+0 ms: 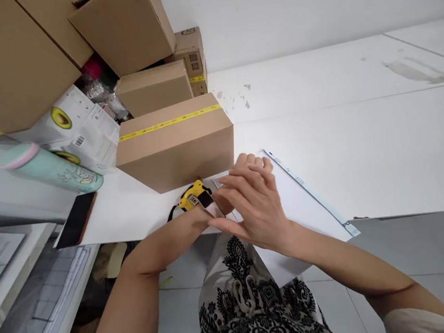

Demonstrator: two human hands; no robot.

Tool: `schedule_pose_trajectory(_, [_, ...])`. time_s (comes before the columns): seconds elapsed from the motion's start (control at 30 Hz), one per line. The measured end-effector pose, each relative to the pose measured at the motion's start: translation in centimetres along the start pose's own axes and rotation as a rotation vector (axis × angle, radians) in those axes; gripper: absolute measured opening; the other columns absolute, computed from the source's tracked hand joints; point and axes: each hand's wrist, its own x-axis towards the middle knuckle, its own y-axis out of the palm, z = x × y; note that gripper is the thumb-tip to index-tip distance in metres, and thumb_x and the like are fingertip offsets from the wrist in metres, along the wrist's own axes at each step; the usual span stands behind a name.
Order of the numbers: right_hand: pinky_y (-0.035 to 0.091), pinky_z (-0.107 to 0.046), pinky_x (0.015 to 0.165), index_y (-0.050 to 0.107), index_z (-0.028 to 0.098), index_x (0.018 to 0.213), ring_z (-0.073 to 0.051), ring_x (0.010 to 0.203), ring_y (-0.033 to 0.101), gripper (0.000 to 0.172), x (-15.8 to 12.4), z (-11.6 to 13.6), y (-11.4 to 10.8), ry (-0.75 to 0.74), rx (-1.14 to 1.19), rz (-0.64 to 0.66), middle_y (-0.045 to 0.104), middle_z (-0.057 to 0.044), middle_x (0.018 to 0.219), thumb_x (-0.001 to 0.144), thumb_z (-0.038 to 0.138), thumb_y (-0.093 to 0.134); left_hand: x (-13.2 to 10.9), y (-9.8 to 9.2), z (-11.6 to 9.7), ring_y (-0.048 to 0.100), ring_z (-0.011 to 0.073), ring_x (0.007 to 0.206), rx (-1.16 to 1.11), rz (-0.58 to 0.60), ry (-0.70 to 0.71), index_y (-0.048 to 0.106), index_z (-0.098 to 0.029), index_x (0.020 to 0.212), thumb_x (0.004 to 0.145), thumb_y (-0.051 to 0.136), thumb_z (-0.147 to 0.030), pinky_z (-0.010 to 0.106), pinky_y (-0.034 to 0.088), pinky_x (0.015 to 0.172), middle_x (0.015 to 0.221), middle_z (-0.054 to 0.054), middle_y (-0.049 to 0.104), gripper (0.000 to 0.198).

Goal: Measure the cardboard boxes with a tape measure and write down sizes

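My right hand (259, 205) lies across my left hand (249, 159), its fingers stretched out and slightly apart. Most of my left hand is hidden beneath it; only some fingers and the wrist with a dark-faced watch (205, 198) show. Under both hands is a white sheet (299, 201) with a light blue printed strip along one side, its near corner hanging past the table edge. Beside my left wrist sits a yellow and black tape measure (189, 197). A closed cardboard box (181, 154) with yellow tape stands just beyond.
More cardboard boxes (122, 32) are stacked at the back left. White cartons with avocado pictures (94, 139), a mint-green bottle (57, 169) and a phone (78, 219) are at the left. The white table (355, 159) runs right along the wall.
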Motion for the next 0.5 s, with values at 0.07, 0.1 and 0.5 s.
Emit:
schedule_pose_trajectory(0.07, [0.031, -0.051, 0.110, 0.068, 0.021, 0.093, -0.028, 0.112, 0.056, 0.039, 0.4, 0.3, 0.7, 0.007, -0.047, 0.144, 0.072, -0.008, 0.101, 0.094, 0.057, 0.052, -2.0, -0.2, 0.2, 0.064, 0.0221, 0.101, -0.019, 0.021, -0.011, 0.058, -0.019, 0.127, 0.098, 0.058, -0.034, 0.044, 0.056, 0.088, 0.124, 0.010, 0.063, 0.033])
schedule_pose_trajectory(0.1, [0.029, -0.052, 0.112, 0.069, 0.022, 0.090, -0.028, 0.110, 0.056, 0.039, 0.5, 0.5, 0.9, 0.027, -0.046, 0.199, 0.072, -0.008, 0.096, 0.095, 0.056, 0.051, -3.0, -0.4, 0.3, 0.064, 0.0235, 0.104, -0.030, 0.031, -0.014, 0.058, -0.017, 0.128, 0.096, 0.061, -0.035, 0.045, 0.056, 0.088, 0.126, 0.011, 0.062, 0.037])
schedule_pose_trajectory(0.5, [0.046, -0.043, 0.082, 0.065, 0.023, 0.081, -0.025, 0.092, 0.058, 0.022, -2.1, 1.2, 1.6, 0.239, 0.251, 0.177, 0.069, -0.007, 0.086, 0.093, 0.041, 0.060, -9.4, -4.2, 2.9, 0.064, 0.0195, 0.105, -0.164, 0.096, 0.090, 0.055, -0.025, 0.134, 0.101, 0.053, -0.027, 0.041, 0.056, 0.090, 0.128, 0.006, 0.064, 0.034])
